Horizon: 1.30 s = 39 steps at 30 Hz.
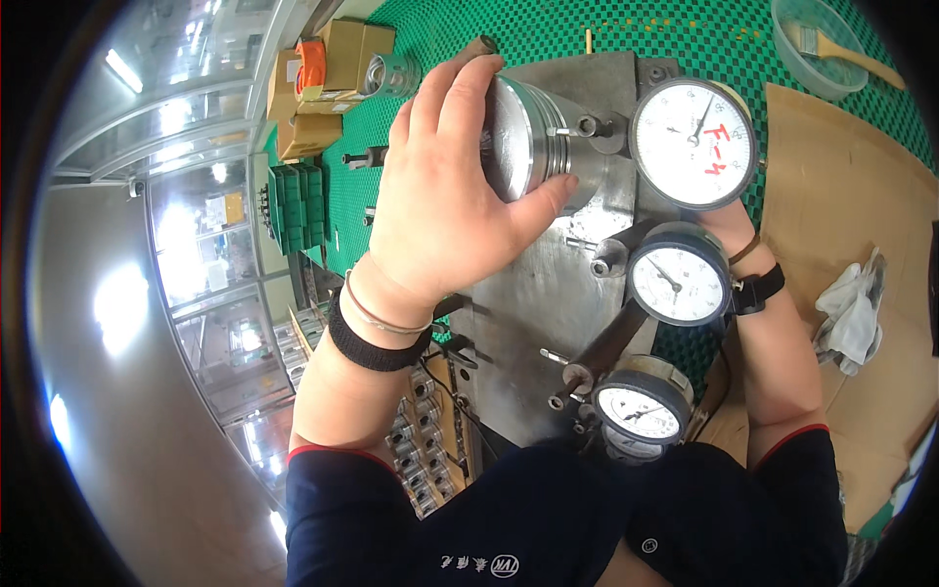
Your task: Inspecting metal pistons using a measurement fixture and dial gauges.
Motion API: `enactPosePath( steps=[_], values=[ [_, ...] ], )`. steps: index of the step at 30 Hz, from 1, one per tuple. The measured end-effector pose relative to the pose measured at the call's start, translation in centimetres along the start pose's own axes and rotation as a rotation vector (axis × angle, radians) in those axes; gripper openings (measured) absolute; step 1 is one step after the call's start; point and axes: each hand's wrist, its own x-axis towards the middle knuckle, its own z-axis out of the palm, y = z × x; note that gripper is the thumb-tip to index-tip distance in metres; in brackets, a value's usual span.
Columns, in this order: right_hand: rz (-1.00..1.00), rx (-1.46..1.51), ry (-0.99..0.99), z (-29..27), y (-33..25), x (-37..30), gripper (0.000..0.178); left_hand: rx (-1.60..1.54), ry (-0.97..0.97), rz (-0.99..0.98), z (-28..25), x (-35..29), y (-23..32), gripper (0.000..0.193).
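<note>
My left hand (pixel 440 176) is wrapped around a metal piston (pixel 516 137), fingers over its far side and thumb at its ring grooves. The piston lies on its side on a steel gauging fixture (pixel 528 323), next to a metal probe post (pixel 599 132). Just right of it stands a large dial gauge (pixel 693 147) with red marking on its face. My right hand (pixel 729 230) reaches behind this gauge, which hides its fingers. Nearer to me are a middle dial gauge (pixel 678 276) and a lower dial gauge (pixel 641 411), with part of another below.
A cardboard sheet (pixel 831 245) on the right bears a white glove (pixel 851 313). A clear tub (pixel 817 68) with a brush (pixel 841 54) sits far right. Cardboard boxes (pixel 342 59) and green bins (pixel 296 205) stand left; several metal parts (pixel 421 450) fill a lower-left tray.
</note>
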Motion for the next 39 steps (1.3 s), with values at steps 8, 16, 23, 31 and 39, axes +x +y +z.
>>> enactPosePath(
  steps=[8,16,23,31,39],
  values=[
    [-0.073,-0.173,0.025,-0.5,1.1,0.7,0.021,-0.023,0.024,0.080,-0.1,0.4,-0.3,0.081],
    [0.004,-0.139,0.055,-0.6,0.9,0.8,0.020,-0.056,0.003,0.114,-0.3,0.7,-0.4,0.079],
    [-0.126,-0.379,-0.009,-0.5,0.0,0.5,0.017,0.005,0.009,0.178,-0.8,1.0,-0.3,0.078],
    [-0.461,-0.383,-0.037,-0.2,0.5,0.6,0.019,-0.136,0.073,0.275,0.7,2.4,1.5,0.047],
    [-0.336,-0.279,-0.023,0.1,0.7,0.6,0.018,-0.306,0.187,0.306,1.6,2.7,0.9,0.030]
  ],
)
